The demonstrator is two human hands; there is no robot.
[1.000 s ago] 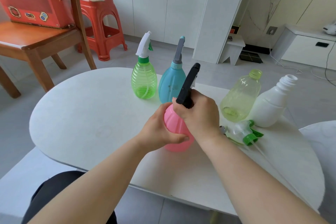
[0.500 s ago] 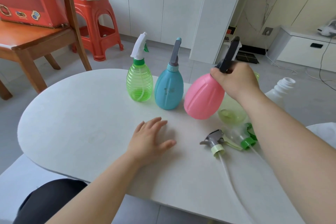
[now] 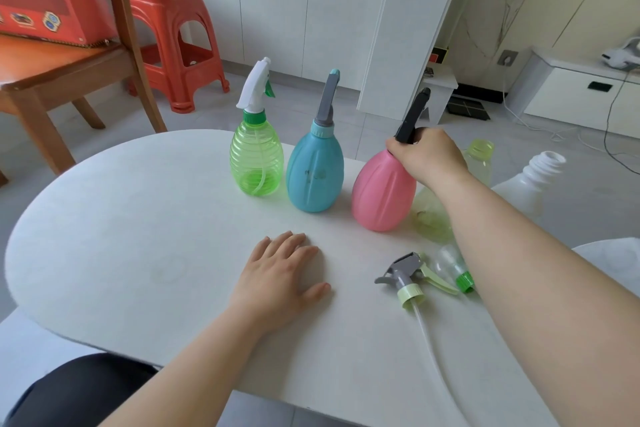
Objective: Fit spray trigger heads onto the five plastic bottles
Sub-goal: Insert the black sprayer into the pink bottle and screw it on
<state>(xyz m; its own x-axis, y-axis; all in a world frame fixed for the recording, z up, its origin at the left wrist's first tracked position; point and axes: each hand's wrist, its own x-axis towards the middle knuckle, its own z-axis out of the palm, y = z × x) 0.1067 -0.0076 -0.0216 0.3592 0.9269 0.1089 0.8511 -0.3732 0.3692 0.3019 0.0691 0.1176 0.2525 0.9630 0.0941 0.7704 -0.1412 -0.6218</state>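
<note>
Left hand (image 3: 282,274) lies flat on the bench (image 3: 121,218), palm down, fingers spread, holding nothing. Just right of it lie two loose heads on their sides: a grey trigger head (image 3: 401,276) with a pale green collar, its dip tube (image 3: 429,340) trailing toward the near edge, and a clear trigger head (image 3: 450,265) with a green collar, touching the first. Beyond them, the right hand (image 3: 429,154) is curled round the neck of the pink bottle (image 3: 381,198), just below its black trigger head (image 3: 414,114). The bottle leans left, and I cannot tell whether its base is fully down on the bench. Behind the right forearm stand the yellow-green bottle (image 3: 479,156) and the white bottle (image 3: 533,180), both with open necks. Further left stand the blue bottle (image 3: 315,177) and the green bottle (image 3: 256,163), upright with heads fitted. Judgement: three done, two left. The bottles look thin-walled, light and easily tipped, so steady the body low with one hand. The heads are rigid, best held at the ribbed collar and not by the lever. The tube is limp and should go into the neck before the collar is turned.
</note>
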